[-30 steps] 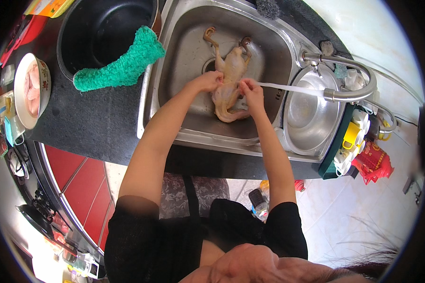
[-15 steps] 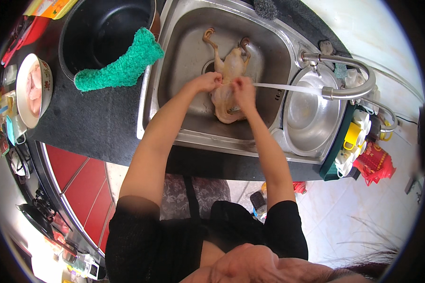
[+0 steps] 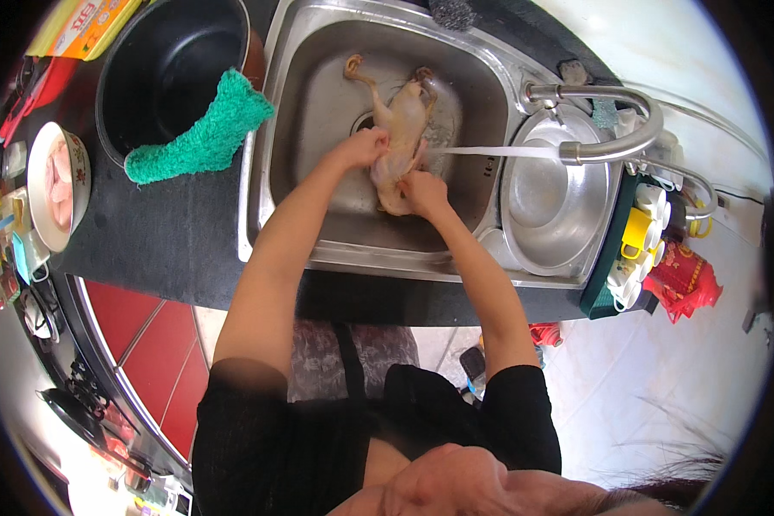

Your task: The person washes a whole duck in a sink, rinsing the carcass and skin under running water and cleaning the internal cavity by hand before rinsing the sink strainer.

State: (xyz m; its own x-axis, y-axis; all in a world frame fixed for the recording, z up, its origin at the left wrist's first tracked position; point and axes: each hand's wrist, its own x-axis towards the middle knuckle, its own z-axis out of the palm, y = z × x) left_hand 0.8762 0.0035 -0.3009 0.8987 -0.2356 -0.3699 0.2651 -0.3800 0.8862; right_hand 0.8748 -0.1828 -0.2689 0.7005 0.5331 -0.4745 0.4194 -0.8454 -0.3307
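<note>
A whole plucked chicken (image 3: pixel 407 110), feet still on, lies in the steel sink basin (image 3: pixel 305 176) with its legs pointing away from me. My left hand (image 3: pixel 364 148) is closed against the left side of its body, fingertips partly hidden. On the right, my right hand (image 3: pixel 423 193) grips the bird near its near end; exactly which part is covered by the fingers. Water streams (image 3: pixel 490 151) from the curved metal tap (image 3: pixel 589 153) and reaches the chicken's right side, just beyond my right hand.
Right of the basin, a round metal bowl (image 3: pixel 516 232) sits under the tap. Cups (image 3: pixel 638 232) stand on a dark green rack at the far right. To the left are a black pot (image 3: pixel 116 107) with a green cloth (image 3: pixel 202 138) over its rim and a bowl (image 3: pixel 79 176) of pale meat.
My right hand has slid from the chicken's middle toward its near end. The body looks rolled somewhat to one side. My left hand stays at its left side; the whole view has shifted slightly.
</note>
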